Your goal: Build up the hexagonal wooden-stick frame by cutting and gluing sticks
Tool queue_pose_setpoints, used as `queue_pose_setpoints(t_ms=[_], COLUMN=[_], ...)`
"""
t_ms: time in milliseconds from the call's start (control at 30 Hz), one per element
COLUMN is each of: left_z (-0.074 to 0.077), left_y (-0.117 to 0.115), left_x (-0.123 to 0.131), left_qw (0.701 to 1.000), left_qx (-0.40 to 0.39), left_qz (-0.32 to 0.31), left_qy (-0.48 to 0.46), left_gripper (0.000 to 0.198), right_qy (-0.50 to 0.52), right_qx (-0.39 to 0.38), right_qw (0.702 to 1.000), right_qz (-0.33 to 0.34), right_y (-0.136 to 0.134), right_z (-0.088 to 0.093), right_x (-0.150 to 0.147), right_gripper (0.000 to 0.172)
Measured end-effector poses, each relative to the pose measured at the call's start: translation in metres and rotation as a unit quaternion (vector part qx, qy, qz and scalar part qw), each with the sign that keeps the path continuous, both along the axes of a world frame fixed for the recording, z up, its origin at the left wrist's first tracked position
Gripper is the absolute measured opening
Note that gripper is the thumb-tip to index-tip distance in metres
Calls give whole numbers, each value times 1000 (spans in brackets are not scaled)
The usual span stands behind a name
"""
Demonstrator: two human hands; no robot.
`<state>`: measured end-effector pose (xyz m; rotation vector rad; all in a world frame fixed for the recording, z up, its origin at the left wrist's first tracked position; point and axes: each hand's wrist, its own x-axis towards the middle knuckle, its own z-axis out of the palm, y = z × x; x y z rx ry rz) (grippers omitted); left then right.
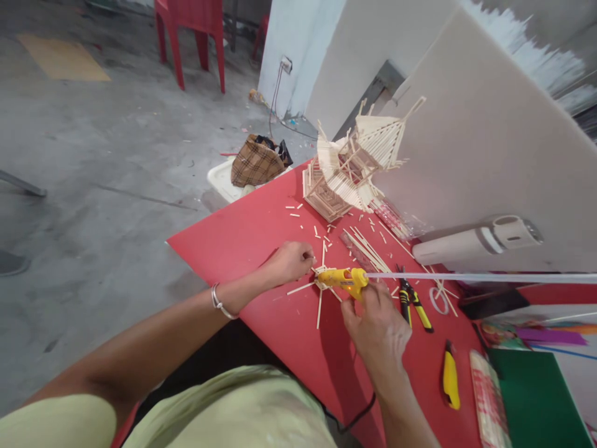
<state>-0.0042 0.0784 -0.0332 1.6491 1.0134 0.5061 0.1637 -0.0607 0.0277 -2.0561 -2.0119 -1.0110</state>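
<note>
My right hand (pixel 380 326) is closed round a yellow glue gun (pixel 344 279) with a long clear glue stick (pixel 480 277) running out to the right. The gun's nozzle points at the hub of a small star of thin wooden sticks (pixel 321 287) lying on the red table (pixel 261 230). My left hand (pixel 291 260) is pinched shut on one stick of that star, at its upper side. A bracelet sits on my left wrist.
A wooden-stick model house (pixel 354 162) stands at the table's far side by a white board (pixel 489 143). Loose sticks (pixel 368 249), yellow-handled pliers (pixel 413 305), a yellow utility knife (pixel 450 379), a green mat (pixel 536 398) and a white tube (pixel 476 242) lie right. A checked bag (pixel 256 163) sits beyond the table.
</note>
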Motion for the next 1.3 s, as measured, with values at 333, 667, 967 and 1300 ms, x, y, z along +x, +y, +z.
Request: queue_pose_setpoints(t_ms=[333,667,967,1300], left_z=[-5,-7,-7,-5], left_y=[0,0,1,0], left_x=[-1,0,1,0], left_qw=[1000,1000,1000,1000], left_qx=[5,8,9,2], left_qz=[-9,-1,0,-1], left_qy=[-4,-6,-8,-6], left_gripper=[10,11,11,9], right_qy=[4,16,10,7], right_qx=[0,-8,-12,-9], right_qw=[1000,1000,1000,1000], right_qz=[12,5,11,11], right_y=[1,8,0,2], right_z=[0,4,3,1], right_x=[0,-1,0,2], right_gripper=[20,15,18,18])
